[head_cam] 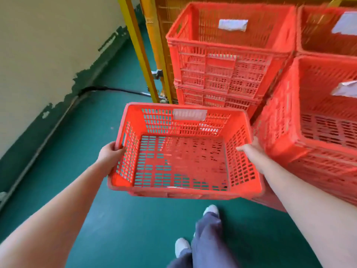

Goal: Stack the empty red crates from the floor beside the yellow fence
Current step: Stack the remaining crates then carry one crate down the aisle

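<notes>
I carry an empty red crate [183, 157] above the green floor, level and in front of me. My left hand [111, 153] grips its left rim at the handle slot. My right hand [253, 147] grips the right rim, partly hidden behind the crate wall. Ahead stands a stack of red crates [226, 60] against the yellow fence [152, 45]. Another stack of red crates [318, 128] stands to the right, close to the carried crate's right side.
A cream wall with a green skirting [58, 105] runs along the left. A black cable [116, 89] lies on the green floor [87, 147] near the fence post. My legs and white shoes [210, 211] are below the crate. More red crates [328, 29] sit at the far right.
</notes>
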